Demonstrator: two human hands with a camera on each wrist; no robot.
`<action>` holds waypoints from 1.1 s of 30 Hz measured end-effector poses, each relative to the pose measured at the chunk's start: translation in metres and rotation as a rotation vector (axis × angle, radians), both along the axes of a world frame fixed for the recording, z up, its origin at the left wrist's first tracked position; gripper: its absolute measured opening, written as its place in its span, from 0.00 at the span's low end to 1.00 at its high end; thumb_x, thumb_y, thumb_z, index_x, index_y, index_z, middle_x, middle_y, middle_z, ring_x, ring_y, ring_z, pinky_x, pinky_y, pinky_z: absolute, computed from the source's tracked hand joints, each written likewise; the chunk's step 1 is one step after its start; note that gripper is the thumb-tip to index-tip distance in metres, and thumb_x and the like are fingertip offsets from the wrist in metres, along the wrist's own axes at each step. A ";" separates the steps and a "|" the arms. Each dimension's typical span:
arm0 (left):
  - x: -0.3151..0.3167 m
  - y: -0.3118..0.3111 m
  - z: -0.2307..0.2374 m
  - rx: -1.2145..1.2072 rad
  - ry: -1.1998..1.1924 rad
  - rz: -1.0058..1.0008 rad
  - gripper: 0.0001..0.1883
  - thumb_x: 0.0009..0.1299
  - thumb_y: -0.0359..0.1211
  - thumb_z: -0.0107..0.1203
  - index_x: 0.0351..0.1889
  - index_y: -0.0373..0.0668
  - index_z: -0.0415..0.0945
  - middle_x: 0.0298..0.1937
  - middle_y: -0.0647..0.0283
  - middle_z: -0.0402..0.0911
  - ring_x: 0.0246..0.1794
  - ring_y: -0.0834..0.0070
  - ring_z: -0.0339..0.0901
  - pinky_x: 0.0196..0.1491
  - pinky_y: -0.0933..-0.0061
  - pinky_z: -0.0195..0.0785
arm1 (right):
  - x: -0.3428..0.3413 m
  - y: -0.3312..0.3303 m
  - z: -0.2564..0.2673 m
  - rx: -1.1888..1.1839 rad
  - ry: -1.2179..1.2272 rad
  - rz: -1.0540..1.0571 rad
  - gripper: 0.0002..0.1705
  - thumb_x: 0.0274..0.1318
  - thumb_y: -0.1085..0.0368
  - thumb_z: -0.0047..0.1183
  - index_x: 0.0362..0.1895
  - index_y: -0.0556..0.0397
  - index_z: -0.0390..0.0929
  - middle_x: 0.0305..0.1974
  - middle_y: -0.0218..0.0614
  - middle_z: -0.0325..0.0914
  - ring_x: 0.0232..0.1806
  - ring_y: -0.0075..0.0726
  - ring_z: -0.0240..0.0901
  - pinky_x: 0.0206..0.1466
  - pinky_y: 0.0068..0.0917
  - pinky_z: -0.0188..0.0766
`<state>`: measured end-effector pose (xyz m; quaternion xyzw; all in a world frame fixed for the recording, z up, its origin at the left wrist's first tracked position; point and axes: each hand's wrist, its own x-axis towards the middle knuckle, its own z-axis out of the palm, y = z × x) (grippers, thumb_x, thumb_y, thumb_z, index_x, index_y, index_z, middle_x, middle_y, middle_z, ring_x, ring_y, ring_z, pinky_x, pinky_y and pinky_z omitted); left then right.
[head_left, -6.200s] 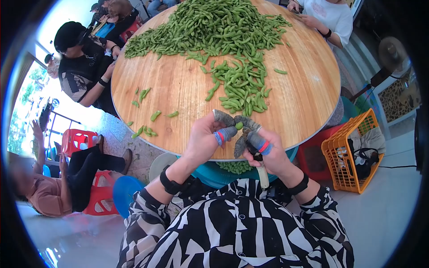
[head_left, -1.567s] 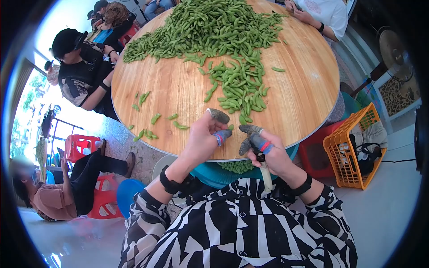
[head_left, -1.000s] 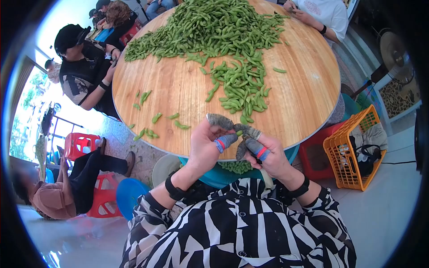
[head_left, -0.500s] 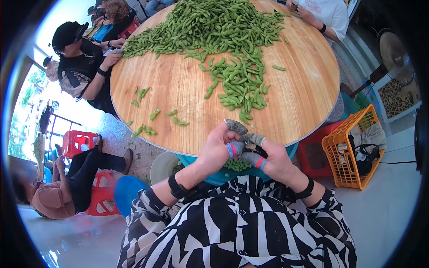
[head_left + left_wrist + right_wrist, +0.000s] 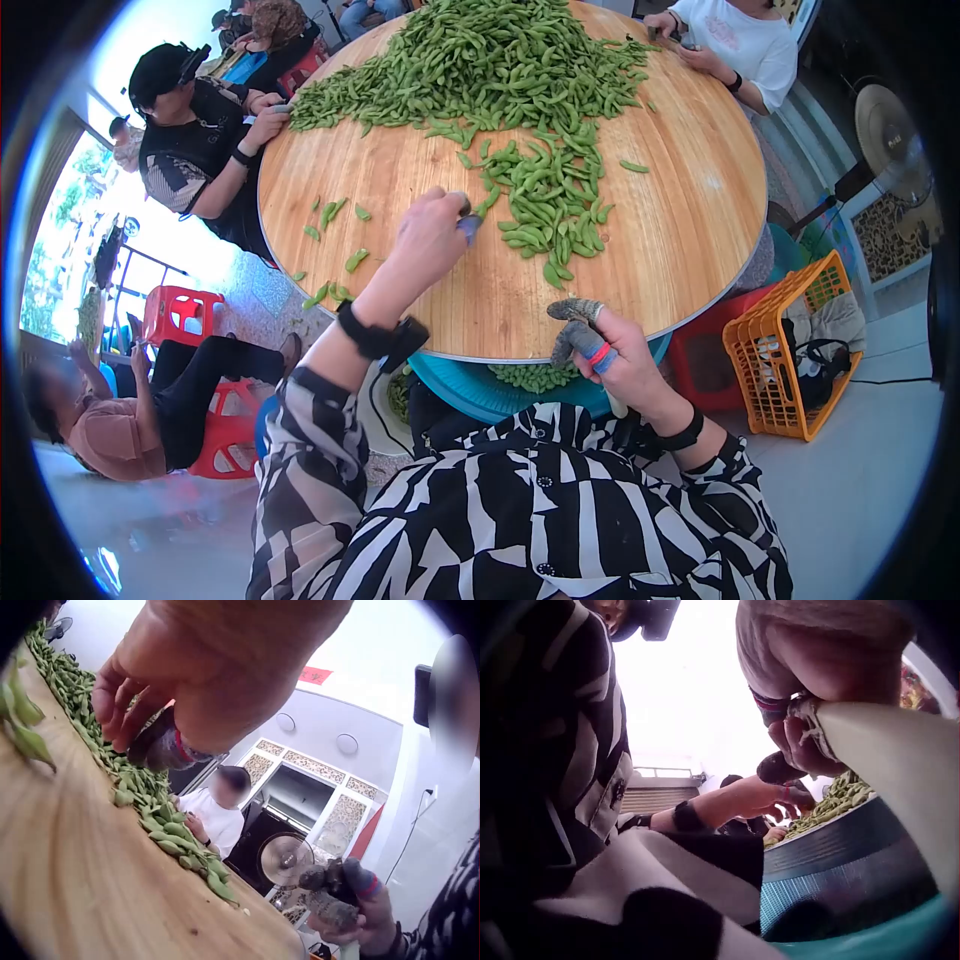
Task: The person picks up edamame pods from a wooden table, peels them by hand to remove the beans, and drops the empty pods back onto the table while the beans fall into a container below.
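My left hand (image 5: 430,238) reaches over the wooden tabletop, its fingers bent downward. Its covered thumb and fingertip are right at the lower end of a green edamame pod (image 5: 488,203), at the left edge of the loose pods (image 5: 550,195); I cannot tell whether they pinch it. Near the table's front edge, my right hand (image 5: 625,362) curls round a tool with a cream handle (image 5: 885,742), which sticks out below the palm. The tool's working end is hidden among the fingers. Grey covers (image 5: 575,308) sleeve the thumb and fingertips.
A big heap of pods (image 5: 490,60) covers the far side of the round table (image 5: 680,230). Stray pods (image 5: 332,212) lie at left. Below the front edge is a teal basin (image 5: 440,385) with shelled beans. An orange crate (image 5: 790,340) stands at right. People sit around.
My hands were together over the front edge. My left hand has since moved up and left to the loose pods. My right hand stays near the edge. Another stray pod now shows at left.
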<state>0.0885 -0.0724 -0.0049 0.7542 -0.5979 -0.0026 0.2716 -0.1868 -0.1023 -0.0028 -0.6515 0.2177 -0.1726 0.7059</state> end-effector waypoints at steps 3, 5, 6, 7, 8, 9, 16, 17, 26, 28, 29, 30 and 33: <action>0.009 -0.017 -0.017 0.059 0.024 0.002 0.09 0.58 0.29 0.57 0.35 0.35 0.76 0.33 0.48 0.77 0.35 0.48 0.74 0.41 0.56 0.68 | 0.002 -0.001 -0.002 0.101 -0.035 0.010 0.18 0.67 0.65 0.40 0.57 0.59 0.67 0.31 0.33 0.77 0.21 0.16 0.61 0.22 0.14 0.58; 0.011 -0.019 -0.023 0.106 0.047 -0.028 0.09 0.58 0.29 0.57 0.35 0.35 0.76 0.33 0.46 0.78 0.36 0.47 0.75 0.42 0.55 0.69 | 0.002 -0.002 -0.009 0.226 -0.093 -0.049 0.19 0.68 0.64 0.37 0.59 0.59 0.65 0.32 0.36 0.77 0.20 0.17 0.62 0.20 0.14 0.58; 0.009 -0.014 -0.021 0.082 0.139 -0.028 0.09 0.58 0.29 0.58 0.35 0.35 0.76 0.29 0.50 0.79 0.29 0.54 0.75 0.35 0.61 0.68 | 0.002 -0.003 -0.008 0.229 -0.097 -0.056 0.19 0.68 0.64 0.37 0.59 0.59 0.65 0.32 0.36 0.77 0.20 0.17 0.62 0.20 0.14 0.58; 0.005 -0.008 -0.016 0.060 0.230 -0.029 0.08 0.59 0.28 0.59 0.35 0.34 0.76 0.26 0.54 0.80 0.23 0.61 0.76 0.27 0.66 0.68 | 0.004 -0.005 -0.007 0.266 -0.112 -0.064 0.20 0.69 0.64 0.36 0.60 0.59 0.64 0.31 0.37 0.77 0.20 0.17 0.62 0.20 0.14 0.58; 0.000 -0.002 -0.010 0.065 0.225 -0.035 0.08 0.59 0.28 0.59 0.35 0.34 0.76 0.26 0.54 0.80 0.23 0.61 0.76 0.27 0.66 0.68 | 0.005 -0.006 -0.006 0.304 -0.128 -0.070 0.20 0.69 0.64 0.35 0.61 0.58 0.63 0.31 0.38 0.76 0.20 0.17 0.63 0.20 0.14 0.58; -0.009 0.006 0.001 0.097 0.566 -0.043 0.07 0.60 0.27 0.59 0.35 0.35 0.76 0.26 0.56 0.80 0.22 0.68 0.75 0.24 0.71 0.66 | 0.007 -0.006 -0.006 0.307 -0.131 -0.075 0.20 0.69 0.64 0.35 0.61 0.58 0.63 0.31 0.38 0.76 0.20 0.17 0.63 0.20 0.14 0.58; -0.069 0.044 0.012 0.043 1.422 -0.210 0.07 0.62 0.25 0.59 0.37 0.37 0.76 0.25 0.61 0.79 0.17 0.81 0.72 0.16 0.82 0.61 | 0.024 0.001 -0.009 0.402 -0.223 -0.075 0.20 0.69 0.62 0.34 0.62 0.53 0.64 0.25 0.34 0.72 0.17 0.18 0.60 0.19 0.14 0.57; -0.072 0.045 0.012 0.040 1.425 -0.208 0.07 0.62 0.25 0.59 0.37 0.37 0.76 0.25 0.61 0.79 0.17 0.81 0.72 0.16 0.82 0.61 | 0.024 0.001 -0.011 0.404 -0.235 -0.030 0.20 0.69 0.62 0.34 0.61 0.53 0.64 0.22 0.33 0.70 0.16 0.18 0.59 0.18 0.14 0.56; -0.077 0.050 0.008 0.066 1.358 -0.164 0.08 0.62 0.25 0.59 0.39 0.35 0.78 0.23 0.65 0.78 0.18 0.83 0.72 0.20 0.83 0.62 | 0.023 0.006 -0.011 0.374 -0.228 -0.018 0.19 0.69 0.65 0.36 0.61 0.53 0.65 0.21 0.30 0.69 0.15 0.16 0.58 0.17 0.14 0.55; -0.078 0.053 0.010 0.032 1.307 -0.178 0.09 0.62 0.24 0.59 0.40 0.36 0.78 0.24 0.67 0.78 0.19 0.84 0.71 0.21 0.83 0.62 | 0.023 0.006 -0.006 0.376 -0.220 -0.023 0.19 0.68 0.65 0.36 0.60 0.53 0.66 0.21 0.30 0.69 0.15 0.16 0.59 0.17 0.14 0.55; -0.078 0.054 0.009 0.029 1.307 -0.175 0.09 0.62 0.24 0.59 0.40 0.36 0.78 0.24 0.67 0.78 0.19 0.84 0.71 0.21 0.83 0.62 | 0.024 0.006 -0.004 0.379 -0.216 -0.031 0.18 0.68 0.66 0.36 0.60 0.54 0.66 0.22 0.30 0.70 0.15 0.15 0.59 0.17 0.14 0.55; -0.078 0.054 0.008 0.006 1.308 -0.193 0.09 0.63 0.24 0.59 0.41 0.36 0.79 0.25 0.67 0.78 0.20 0.84 0.71 0.22 0.83 0.62 | 0.024 0.006 -0.004 0.378 -0.217 -0.027 0.18 0.68 0.66 0.36 0.60 0.54 0.66 0.22 0.30 0.70 0.15 0.15 0.59 0.17 0.14 0.55; -0.078 0.055 0.006 -0.028 1.244 -0.240 0.09 0.63 0.25 0.59 0.41 0.37 0.78 0.26 0.68 0.78 0.20 0.85 0.71 0.22 0.84 0.62 | 0.022 0.006 -0.006 0.203 -0.190 -0.074 0.19 0.68 0.67 0.36 0.61 0.53 0.66 0.22 0.30 0.70 0.16 0.15 0.59 0.17 0.13 0.56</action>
